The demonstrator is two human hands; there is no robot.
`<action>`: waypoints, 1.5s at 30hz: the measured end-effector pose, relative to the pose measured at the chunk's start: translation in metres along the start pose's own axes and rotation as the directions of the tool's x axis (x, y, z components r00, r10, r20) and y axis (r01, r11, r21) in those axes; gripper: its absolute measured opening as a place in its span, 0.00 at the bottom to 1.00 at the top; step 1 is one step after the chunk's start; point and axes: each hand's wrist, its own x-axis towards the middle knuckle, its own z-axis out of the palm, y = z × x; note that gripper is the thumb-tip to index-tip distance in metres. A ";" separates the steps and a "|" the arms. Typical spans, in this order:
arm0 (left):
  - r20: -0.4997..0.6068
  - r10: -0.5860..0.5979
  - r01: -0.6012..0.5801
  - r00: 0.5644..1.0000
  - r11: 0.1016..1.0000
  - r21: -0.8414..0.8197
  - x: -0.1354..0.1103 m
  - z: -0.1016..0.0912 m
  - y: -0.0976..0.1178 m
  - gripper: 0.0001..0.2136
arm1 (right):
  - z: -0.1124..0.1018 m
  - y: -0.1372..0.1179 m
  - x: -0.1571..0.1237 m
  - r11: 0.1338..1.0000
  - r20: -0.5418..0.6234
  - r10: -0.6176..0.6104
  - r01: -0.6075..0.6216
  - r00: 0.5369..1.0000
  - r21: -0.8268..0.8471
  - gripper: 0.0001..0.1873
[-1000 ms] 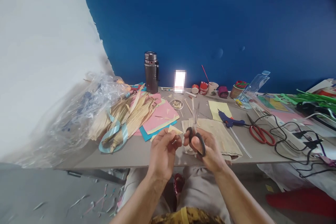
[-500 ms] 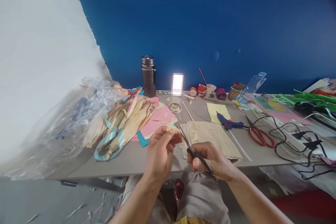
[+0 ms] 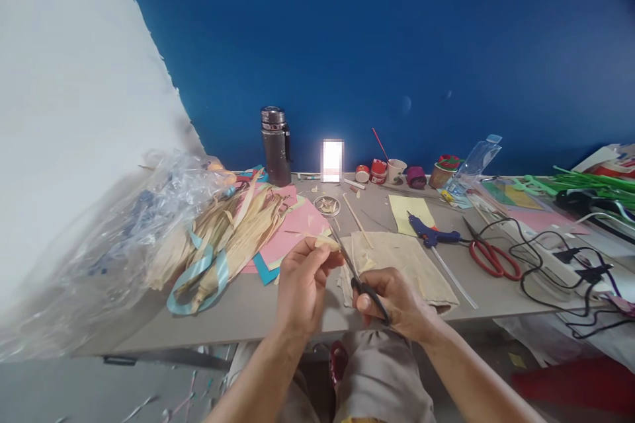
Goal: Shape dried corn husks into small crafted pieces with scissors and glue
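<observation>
My left hand (image 3: 305,277) pinches a small pale piece of corn husk (image 3: 327,244) between thumb and fingers. Around the black handles of a pair of scissors (image 3: 366,292) my right hand (image 3: 397,304) is closed; the blades point up and away, their tips beside the husk piece. Whether the blades touch it I cannot tell. Below and behind the scissors lies a folded beige cloth (image 3: 407,264) with husk scraps on it. To the left, a bundle of dried corn husks (image 3: 238,231) rests beside a light blue ribbon (image 3: 178,291) and pink paper (image 3: 292,228).
A dark thermos (image 3: 276,149) and a bright phone-like screen (image 3: 332,162) stand along the blue wall. On the right are a blue glue gun (image 3: 431,232), red-handled scissors (image 3: 496,261) and a power strip (image 3: 546,261) with tangled black cables. Crumpled clear plastic (image 3: 119,238) covers the left side.
The scissors have turned slightly more upright, with their tips now higher beside the husk piece. My left hand keeps its pinch almost unmoved. The whole view has shifted a little.
</observation>
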 end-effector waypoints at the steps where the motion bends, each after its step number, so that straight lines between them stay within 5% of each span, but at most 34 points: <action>1: 0.019 0.000 -0.001 1.000 1.000 0.018 0.002 -0.001 0.002 0.08 | -0.001 0.001 0.001 1.000 0.000 0.006 -0.006 1.000 0.000 0.32; 6: 0.103 -0.024 0.013 0.994 0.994 0.106 0.020 -0.003 0.010 0.07 | -0.015 0.004 0.007 0.999 0.028 0.037 -0.037 0.999 -0.009 0.31; 11: 0.192 -0.066 0.025 0.979 0.978 0.207 0.046 0.002 0.021 0.06 | -0.038 -0.020 0.021 0.989 0.102 -0.029 0.044 0.994 -0.142 0.32; 17: 0.203 -0.082 0.023 0.976 0.960 0.278 0.065 0.010 0.030 0.07 | -0.051 -0.035 0.038 0.955 0.038 0.040 -0.027 0.999 -0.295 0.27; 31: 0.239 -0.132 0.053 0.962 0.948 0.313 0.080 0.002 0.028 0.05 | -0.053 -0.017 0.052 0.962 -0.020 0.129 -0.130 0.991 -0.239 0.21; 39: 0.286 -0.180 0.081 0.941 0.942 0.326 0.079 -0.001 0.033 0.06 | -0.057 -0.014 0.049 0.978 0.049 0.055 -0.044 0.997 -0.202 0.23; 45: 0.168 -0.180 0.137 0.969 0.961 0.242 0.076 -0.005 0.019 0.09 | -0.039 -0.027 0.067 0.990 -0.297 -0.069 0.102 0.952 0.096 0.24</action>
